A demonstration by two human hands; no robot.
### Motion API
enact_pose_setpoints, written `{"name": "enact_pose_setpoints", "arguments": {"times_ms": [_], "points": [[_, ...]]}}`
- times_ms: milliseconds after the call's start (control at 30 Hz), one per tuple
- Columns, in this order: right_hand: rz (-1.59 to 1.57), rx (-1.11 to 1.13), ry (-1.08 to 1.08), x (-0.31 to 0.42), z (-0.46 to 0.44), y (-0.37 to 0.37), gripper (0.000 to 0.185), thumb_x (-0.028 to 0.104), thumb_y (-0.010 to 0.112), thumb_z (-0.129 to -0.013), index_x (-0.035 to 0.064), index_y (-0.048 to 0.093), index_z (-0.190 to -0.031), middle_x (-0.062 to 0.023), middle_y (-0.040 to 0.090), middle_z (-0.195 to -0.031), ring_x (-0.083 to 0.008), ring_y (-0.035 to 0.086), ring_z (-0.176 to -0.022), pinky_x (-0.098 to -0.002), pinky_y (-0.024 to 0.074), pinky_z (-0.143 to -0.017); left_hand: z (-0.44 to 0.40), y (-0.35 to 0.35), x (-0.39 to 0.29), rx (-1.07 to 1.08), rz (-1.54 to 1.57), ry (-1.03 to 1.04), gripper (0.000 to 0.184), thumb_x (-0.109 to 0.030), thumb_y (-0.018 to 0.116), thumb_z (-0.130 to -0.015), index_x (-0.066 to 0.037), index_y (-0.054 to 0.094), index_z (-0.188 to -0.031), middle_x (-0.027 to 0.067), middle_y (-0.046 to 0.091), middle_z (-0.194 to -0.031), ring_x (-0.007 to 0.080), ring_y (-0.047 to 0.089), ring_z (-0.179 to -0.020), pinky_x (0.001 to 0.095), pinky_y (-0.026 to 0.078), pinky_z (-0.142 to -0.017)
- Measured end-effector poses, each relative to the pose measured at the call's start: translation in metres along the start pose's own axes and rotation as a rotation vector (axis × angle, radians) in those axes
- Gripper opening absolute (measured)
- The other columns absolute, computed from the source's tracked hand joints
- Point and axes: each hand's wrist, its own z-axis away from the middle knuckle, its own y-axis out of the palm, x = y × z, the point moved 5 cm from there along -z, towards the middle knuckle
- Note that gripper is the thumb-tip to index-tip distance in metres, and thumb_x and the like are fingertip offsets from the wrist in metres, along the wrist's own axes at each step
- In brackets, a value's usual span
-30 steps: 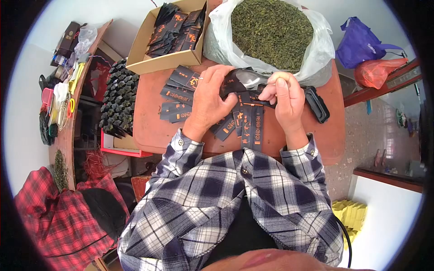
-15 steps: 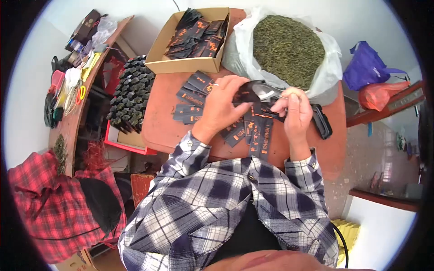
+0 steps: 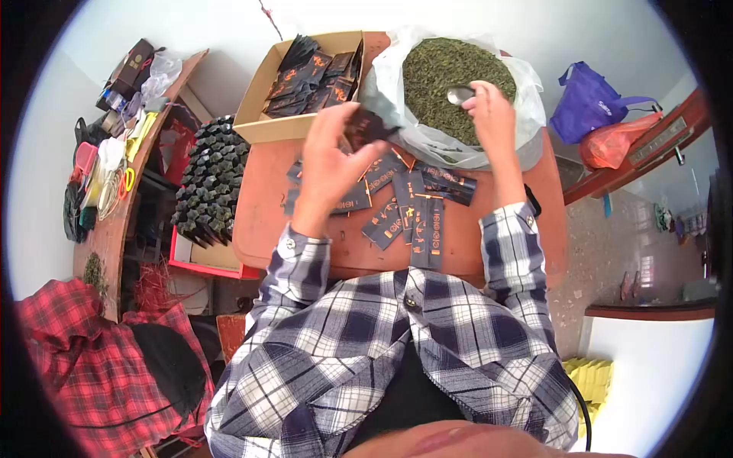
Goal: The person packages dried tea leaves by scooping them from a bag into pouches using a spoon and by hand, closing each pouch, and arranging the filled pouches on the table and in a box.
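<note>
My left hand (image 3: 330, 160) grips a small black packet (image 3: 369, 128) between thumb and fingers, just left of the clear bag's edge. My right hand (image 3: 489, 114) holds a metal spoon (image 3: 460, 95) by its handle, over the dried green leaves (image 3: 434, 72) that fill a clear plastic bag (image 3: 530, 114). Flat black packets with orange print (image 3: 424, 225) lie overlapping on the reddish-brown table (image 3: 336, 248) below my hands. Behind my left hand stands a cardboard box (image 3: 256, 130) with more black packets in it.
Many dark packets stand packed (image 3: 214, 179) in a red-edged box (image 3: 200, 256) left of the table. A shelf (image 3: 114, 229) with odds and ends is farther left. A purple bag (image 3: 584, 107) and red bag (image 3: 618, 143) hang at the right. A black object (image 3: 532, 201) is partly behind my right sleeve.
The spoon was at the packet's mouth; my right hand has moved it up and away, over the leaves. My left hand still holds the packet, now raised towards the box. The view has shifted.
</note>
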Motion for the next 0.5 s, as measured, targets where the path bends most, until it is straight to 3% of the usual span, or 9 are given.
{"name": "enact_pose_setpoints", "arguments": {"times_ms": [100,133,233,433,500], "points": [[0.065,0.089,-0.038,-0.013,-0.009,0.024,0.037,0.024,0.037,-0.099,0.0033,0.066,-0.108,-0.0126,0.073,-0.08,-0.0281,0.069,-0.075,-0.0404,0.0524,-0.077,-0.005,0.019,-0.016,0.106,-0.06,0.05,0.053,-0.004,0.08,-0.071,-0.003,0.06,-0.12,0.0092,0.058,-0.115,0.0205,0.061,-0.104,0.0328,0.052,-0.086],[-0.01,0.181,0.053,-0.012,-0.007,0.028,0.036,0.023,0.038,-0.098,0.0025,0.067,-0.106,-0.013,0.073,-0.078,-0.0281,0.069,-0.071,-0.0393,0.0527,-0.076,-0.007,0.024,-0.019,0.133,-0.079,0.067,0.052,-0.004,0.08,-0.071,-0.002,0.061,-0.119,0.0097,0.059,-0.114,0.0212,0.061,-0.103,0.0327,0.052,-0.086],[-0.168,0.261,0.167,-0.016,-0.003,0.037,0.035,0.019,0.039,-0.093,0.0,0.067,-0.102,-0.0145,0.072,-0.073,-0.0198,0.068,-0.064,-0.0323,0.053,-0.063,-0.016,0.033,-0.02,0.178,-0.121,0.021,0.049,-0.01,0.08,-0.071,-0.003,0.062,-0.116,0.0112,0.06,-0.108,0.0245,0.062,-0.102,0.0342,0.05,-0.088],[-0.367,0.305,0.43,-0.041,-0.006,0.035,0.034,0.02,0.042,-0.091,-0.0012,0.066,-0.102,-0.014,0.073,-0.077,-0.0157,0.063,-0.06,-0.0286,0.0497,-0.056,-0.032,0.057,-0.024,0.197,-0.202,0.082,0.05,-0.018,0.079,-0.07,-0.007,0.062,-0.116,0.0125,0.061,-0.105,0.0319,0.061,-0.098,0.0422,0.05,-0.083],[-0.394,0.287,0.41,-0.048,-0.011,0.028,0.034,0.021,0.043,-0.091,-0.0004,0.066,-0.104,-0.0129,0.073,-0.078,-0.0141,0.062,-0.062,-0.0271,0.0479,-0.054,-0.037,0.062,-0.024,0.195,-0.22,0.082,0.051,-0.018,0.079,-0.071,-0.007,0.061,-0.117,0.0132,0.06,-0.106,0.0328,0.061,-0.097,0.0426,0.05,-0.083]]}}
